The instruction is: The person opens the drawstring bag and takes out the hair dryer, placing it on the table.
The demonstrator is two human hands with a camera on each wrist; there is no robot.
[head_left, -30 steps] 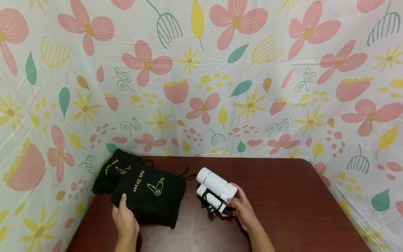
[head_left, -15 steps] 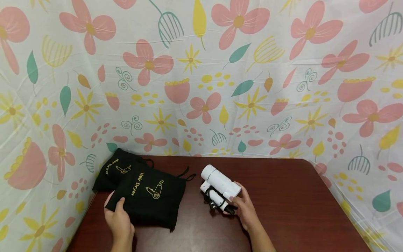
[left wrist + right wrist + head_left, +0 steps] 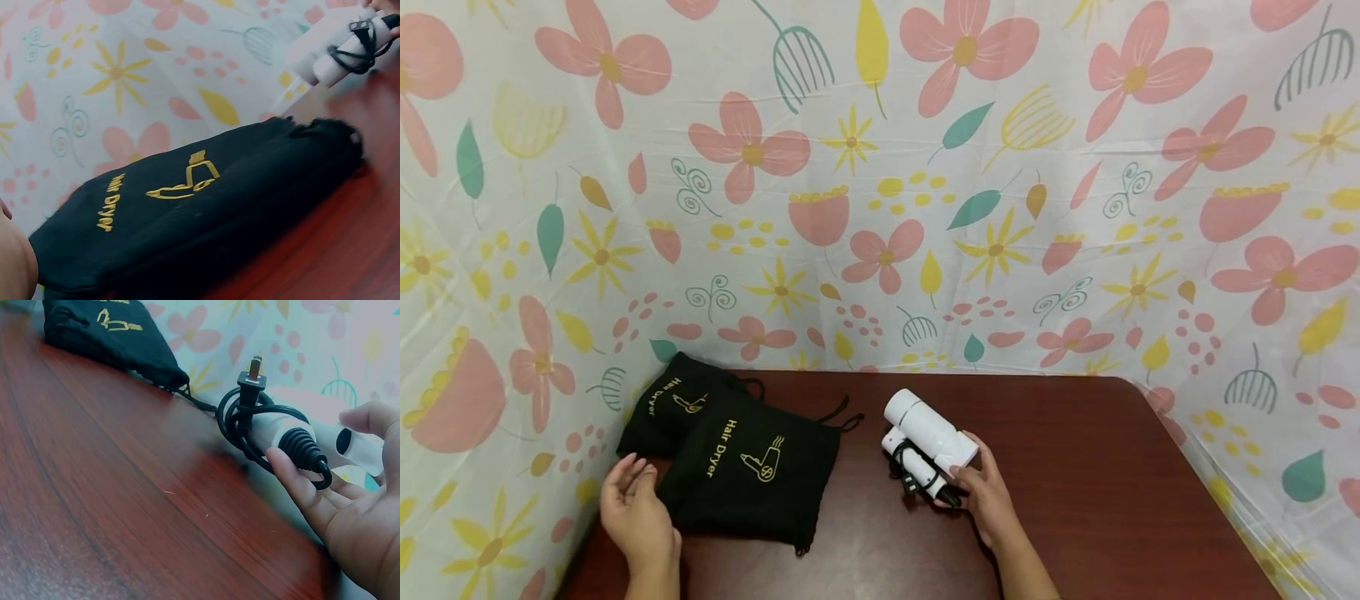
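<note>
A folded white hair dryer (image 3: 928, 433) with its black cord wound round the handle is gripped by my right hand (image 3: 996, 496). In the right wrist view, the plug (image 3: 251, 384) sticks up from the coiled cord, and the thumb and fingers lie around the dryer's end. A black drawstring pouch (image 3: 752, 475) with gold "Hair Dryer" lettering lies on the table at the left. Just off that pouch's left edge is my left hand (image 3: 640, 517), fingers loosely bent and holding nothing. The left wrist view shows the pouch looking plump (image 3: 187, 200).
A second black pouch (image 3: 662, 408) lies behind the first, partly covered by it. The dark red-brown table (image 3: 1097, 475) runs back to a flower-patterned cloth (image 3: 880, 208), which also hangs along the left and right sides.
My left hand has let go of the front pouch and moved left, away from it. My right hand has shifted slightly right with the hair dryer.
</note>
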